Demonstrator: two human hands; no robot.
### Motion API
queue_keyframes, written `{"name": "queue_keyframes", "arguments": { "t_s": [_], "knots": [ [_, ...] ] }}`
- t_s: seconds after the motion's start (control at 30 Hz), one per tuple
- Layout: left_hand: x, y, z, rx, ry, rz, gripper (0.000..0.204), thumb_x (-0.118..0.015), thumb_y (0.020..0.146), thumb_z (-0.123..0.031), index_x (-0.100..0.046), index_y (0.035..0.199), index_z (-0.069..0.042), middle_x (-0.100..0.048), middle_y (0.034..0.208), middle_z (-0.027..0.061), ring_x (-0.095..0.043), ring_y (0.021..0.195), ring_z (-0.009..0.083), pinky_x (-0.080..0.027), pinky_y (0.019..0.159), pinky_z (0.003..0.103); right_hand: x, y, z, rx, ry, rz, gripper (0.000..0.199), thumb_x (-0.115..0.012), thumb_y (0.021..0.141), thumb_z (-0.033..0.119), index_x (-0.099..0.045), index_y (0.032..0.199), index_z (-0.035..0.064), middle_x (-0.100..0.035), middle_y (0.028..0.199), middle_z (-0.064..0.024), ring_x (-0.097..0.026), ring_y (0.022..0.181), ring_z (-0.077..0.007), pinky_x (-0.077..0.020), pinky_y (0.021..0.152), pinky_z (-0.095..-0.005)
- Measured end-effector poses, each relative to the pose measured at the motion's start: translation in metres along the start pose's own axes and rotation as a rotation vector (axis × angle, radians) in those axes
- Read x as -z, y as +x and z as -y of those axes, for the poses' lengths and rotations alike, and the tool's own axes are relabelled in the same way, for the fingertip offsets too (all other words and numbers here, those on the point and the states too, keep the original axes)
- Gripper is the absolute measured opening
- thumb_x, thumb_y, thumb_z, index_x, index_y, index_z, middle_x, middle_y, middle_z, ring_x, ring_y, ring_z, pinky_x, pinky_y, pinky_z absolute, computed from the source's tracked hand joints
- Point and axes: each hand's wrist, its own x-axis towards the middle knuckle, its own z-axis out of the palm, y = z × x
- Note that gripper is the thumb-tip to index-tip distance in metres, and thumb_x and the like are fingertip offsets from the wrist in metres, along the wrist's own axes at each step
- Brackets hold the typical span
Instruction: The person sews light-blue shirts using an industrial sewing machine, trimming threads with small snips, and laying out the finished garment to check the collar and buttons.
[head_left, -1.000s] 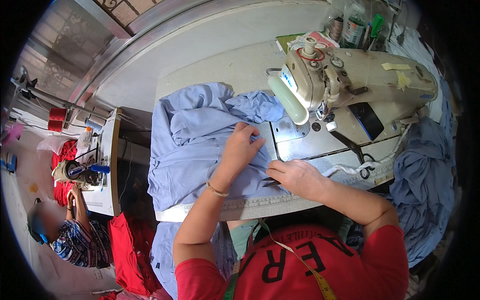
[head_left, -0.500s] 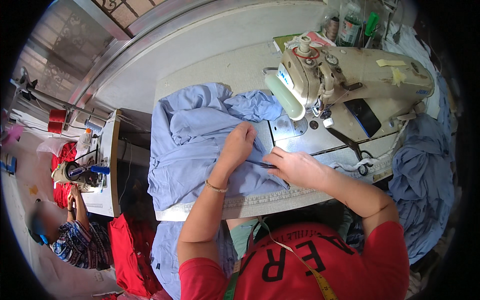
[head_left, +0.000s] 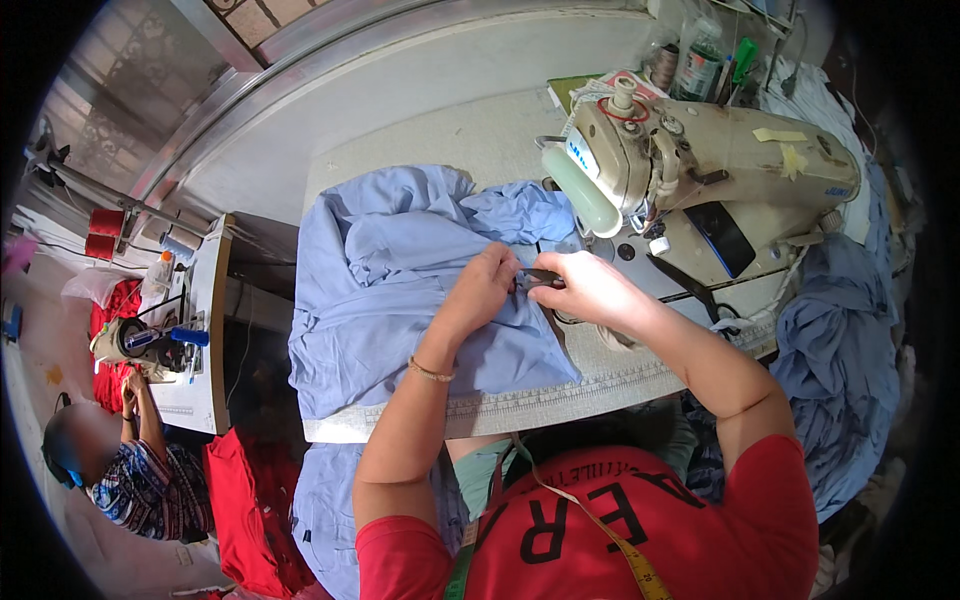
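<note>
A light blue garment (head_left: 390,260) lies bunched across the sewing table, left of the sewing machine. My left hand (head_left: 483,287) pinches its edge between closed fingers. Just to the right, my right hand (head_left: 592,285) grips small dark thread snips (head_left: 541,276), whose tip meets the cloth at my left fingertips. Whether the blades are apart cannot be made out. The sewing machine (head_left: 700,150) stands beyond my right hand, and its needle area is free of my hands.
Large black scissors (head_left: 690,284) and a dark phone (head_left: 722,238) lie by the machine. A ruler strip (head_left: 480,402) runs along the table's front edge. More blue cloth (head_left: 835,330) hangs at the right. At far left, another person (head_left: 150,480) works at a second machine.
My right hand has moved up and slightly right with the snips, bringing them to my left fingertips. My left hand keeps its pinch on the garment. The view has shifted slightly.
</note>
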Motion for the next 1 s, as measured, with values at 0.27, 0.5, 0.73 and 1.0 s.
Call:
{"name": "queue_keyframes", "arguments": {
  "t_s": [0.27, 0.5, 0.73, 1.0],
  "knots": [
    [-0.002, -0.004, -0.004, 0.009, -0.07, -0.027, 0.02, -0.046, 0.095, -0.016, -0.053, 0.096, 0.003, -0.057, 0.078, 0.006, -0.053, 0.072, 0.0121, -0.045, 0.069, 0.026, 0.004, 0.009, 0.008, -0.102, -0.195, 0.036, 0.037, -0.059, 0.082, 0.034, -0.059, 0.102, 0.0035, -0.064, 0.088, -0.0212, -0.061, 0.09, -0.0366, -0.047, 0.077, -0.0453],
    [-0.006, -0.005, -0.007, -0.011, -0.065, -0.049, 0.018, -0.046, 0.095, -0.013, -0.054, 0.095, 0.003, -0.058, 0.08, 0.0069, -0.054, 0.073, 0.0122, -0.046, 0.07, 0.026, 0.001, 0.009, 0.001, -0.134, -0.256, 0.064, 0.037, -0.057, 0.082, 0.034, -0.06, 0.104, 0.004, -0.064, 0.096, -0.0205, -0.06, 0.096, -0.0343, -0.0469, 0.082, -0.044],
    [-0.009, -0.006, -0.002, -0.065, -0.065, -0.08, 0.01, -0.05, 0.09, -0.007, -0.053, 0.095, 0.002, -0.06, 0.081, 0.0126, -0.057, 0.071, 0.0192, -0.047, 0.069, 0.031, -0.004, 0.012, -0.015, -0.108, -0.107, 0.055, 0.036, -0.061, 0.083, 0.033, -0.062, 0.098, 0.0005, -0.064, 0.088, -0.0206, -0.062, 0.088, -0.0345, -0.047, 0.076, -0.042],
    [-0.01, -0.003, 0.004, -0.129, 0.002, -0.074, 0.008, -0.053, 0.085, -0.002, -0.053, 0.093, -0.001, -0.058, 0.076, 0.0118, -0.054, 0.068, 0.0204, -0.045, 0.066, 0.031, 0.001, 0.033, -0.03, -0.139, -0.052, 0.253, 0.033, -0.059, 0.084, 0.03, -0.063, 0.087, -0.0022, -0.061, 0.071, -0.0156, -0.057, 0.066, -0.0187, -0.0457, 0.065, -0.0352]
  ]
}}
